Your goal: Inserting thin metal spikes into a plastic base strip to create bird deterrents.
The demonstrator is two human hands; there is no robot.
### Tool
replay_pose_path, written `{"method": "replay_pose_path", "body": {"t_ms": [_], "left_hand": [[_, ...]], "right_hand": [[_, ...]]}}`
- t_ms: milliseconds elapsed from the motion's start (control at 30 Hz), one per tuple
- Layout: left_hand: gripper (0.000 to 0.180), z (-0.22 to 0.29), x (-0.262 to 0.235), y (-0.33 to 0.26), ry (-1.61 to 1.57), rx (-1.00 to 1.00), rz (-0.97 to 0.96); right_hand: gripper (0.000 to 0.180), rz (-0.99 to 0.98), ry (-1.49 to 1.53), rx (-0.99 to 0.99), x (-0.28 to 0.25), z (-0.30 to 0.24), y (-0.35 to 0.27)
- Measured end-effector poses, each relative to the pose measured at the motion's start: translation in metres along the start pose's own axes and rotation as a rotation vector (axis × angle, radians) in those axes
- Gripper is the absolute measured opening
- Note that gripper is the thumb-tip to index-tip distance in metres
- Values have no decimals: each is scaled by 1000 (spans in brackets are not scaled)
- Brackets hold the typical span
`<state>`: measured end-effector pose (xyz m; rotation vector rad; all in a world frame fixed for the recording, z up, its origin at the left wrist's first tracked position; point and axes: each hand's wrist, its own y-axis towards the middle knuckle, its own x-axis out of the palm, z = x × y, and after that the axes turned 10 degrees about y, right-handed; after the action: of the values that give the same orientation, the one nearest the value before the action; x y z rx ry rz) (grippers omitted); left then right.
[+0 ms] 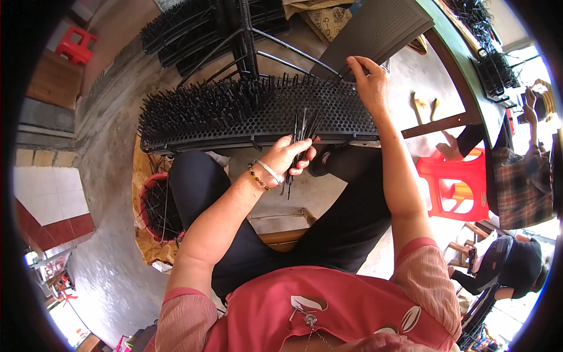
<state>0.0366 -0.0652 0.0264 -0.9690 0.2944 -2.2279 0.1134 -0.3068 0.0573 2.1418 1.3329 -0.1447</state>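
Note:
A long black rack (pixel 328 108) with a honeycomb of holes lies across in front of my knees. Many short black sticks (pixel 199 105) stand upright in its left and middle part, and bare holes show toward the right. In front of the rack, my left hand (pixel 291 155) is closed around a loose bundle of thin dark sticks (pixel 302 126), their ends poking out above and below the fist. Over the rack's far right end, my right hand (pixel 370 85) has thumb and forefinger pinched together. What sits in that pinch is too small to make out.
A pink tub (pixel 153 205) of dark sticks stands beside my left knee. Behind the rack are a black metal frame (pixel 246 41), more stick-filled racks (pixel 182 35) and a grey perforated panel (pixel 378 29). A table (pixel 463 64), red stool (pixel 454 182) and other people are at right.

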Motion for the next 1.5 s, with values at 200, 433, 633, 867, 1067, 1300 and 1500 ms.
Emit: {"method": "replay_pose_path", "body": {"t_ms": [200, 433, 633, 867, 1067, 1300, 1500], "left_hand": [[27, 0, 1, 0, 1, 2, -3], [27, -1, 0, 0, 3, 5, 5], [27, 0, 0, -1, 6, 7, -3], [27, -1, 0, 0, 5, 4, 1], [24, -2, -1, 2, -5, 8, -9], [27, -1, 3, 1, 15, -20, 73], [29, 3, 0, 0, -49, 109, 0]], "right_hand": [[23, 9, 60, -9, 2, -2, -3], [20, -87, -46, -143, 8, 1, -7], [18, -173, -41, -151, 11, 3, -9], [15, -195, 35, -104, 13, 6, -7], [17, -196, 33, -78, 14, 6, -5], [17, -160, -100, -310, 18, 14, -8], [33, -526, 151, 320, -5, -28, -25]]}}
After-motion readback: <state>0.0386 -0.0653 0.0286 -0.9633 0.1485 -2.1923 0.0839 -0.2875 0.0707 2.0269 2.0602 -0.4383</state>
